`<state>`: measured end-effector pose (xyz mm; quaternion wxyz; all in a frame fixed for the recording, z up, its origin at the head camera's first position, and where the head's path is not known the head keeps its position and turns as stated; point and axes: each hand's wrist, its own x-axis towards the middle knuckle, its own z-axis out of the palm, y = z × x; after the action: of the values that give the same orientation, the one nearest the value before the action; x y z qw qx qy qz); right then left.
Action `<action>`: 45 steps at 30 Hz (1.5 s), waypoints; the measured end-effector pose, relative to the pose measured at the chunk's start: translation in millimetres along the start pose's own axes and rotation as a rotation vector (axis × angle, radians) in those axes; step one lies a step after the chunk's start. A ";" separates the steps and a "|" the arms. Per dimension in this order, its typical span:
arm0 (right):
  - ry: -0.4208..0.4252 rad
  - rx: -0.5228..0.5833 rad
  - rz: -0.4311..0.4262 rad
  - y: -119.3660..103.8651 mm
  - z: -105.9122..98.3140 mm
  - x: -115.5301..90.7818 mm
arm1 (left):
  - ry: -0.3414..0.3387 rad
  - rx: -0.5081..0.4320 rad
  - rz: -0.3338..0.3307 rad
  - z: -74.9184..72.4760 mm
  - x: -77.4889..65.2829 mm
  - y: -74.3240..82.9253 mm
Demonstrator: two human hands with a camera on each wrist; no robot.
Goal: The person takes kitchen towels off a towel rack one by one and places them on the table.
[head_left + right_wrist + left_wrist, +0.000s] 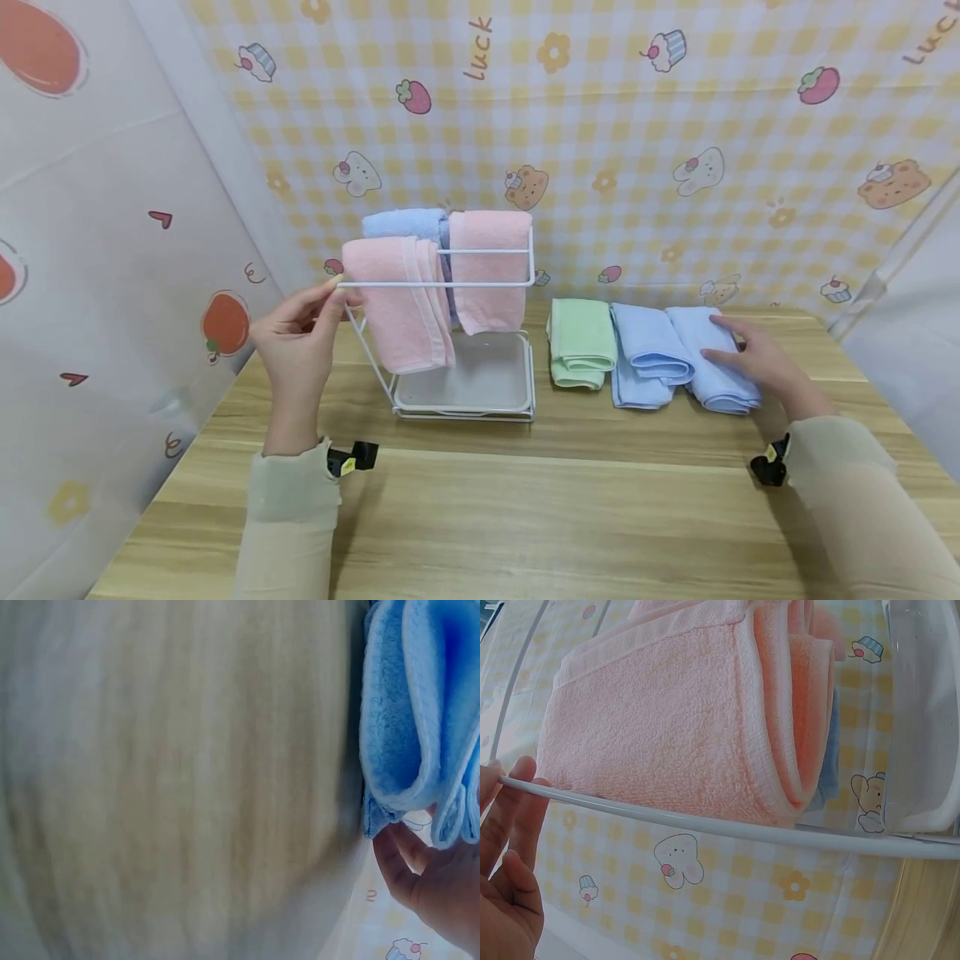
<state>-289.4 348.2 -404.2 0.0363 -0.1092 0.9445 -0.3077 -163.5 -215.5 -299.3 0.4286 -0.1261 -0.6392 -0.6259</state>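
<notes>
The right fingers [395, 871] touch a folded blue towel [391, 727].

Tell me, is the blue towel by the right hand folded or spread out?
Folded: the blue towel by the right hand is a narrow bundle, with stacked layers showing at its near end.

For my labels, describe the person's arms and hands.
The left hand and right hand are bare, with no gloves or rings visible. Pale beige sleeves end in wide, greyer cuffs. A small black device with a yellow marking sits at each wrist.
</notes>
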 end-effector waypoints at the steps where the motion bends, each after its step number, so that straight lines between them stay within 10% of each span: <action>1: -0.002 -0.010 -0.006 0.4 -0.1 -0.2 | 0.002 -0.007 0.001 0.0 -0.1 -0.2; 12: 0.129 -0.019 -0.066 -20.0 -6.6 -9.4 | 0.008 -0.026 0.011 1.1 0.1 -0.8; 26: 0.296 0.154 -0.194 -124.4 -6.5 -17.2 | 0.010 0.034 0.013 0.8 0.4 0.9; 38: 0.192 0.665 -0.385 -223.3 2.6 -8.8 | -0.007 0.042 0.008 -0.2 1.1 -0.1; 45: 0.158 0.741 -0.475 -277.0 3.4 -1.6 | -0.023 0.041 -0.012 -1.0 1.0 2.3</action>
<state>-236.5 128.7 -243.8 -0.0711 -0.2789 0.7189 -0.6327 -162.2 -216.4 -297.1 0.4200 -0.1209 -0.6574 -0.6138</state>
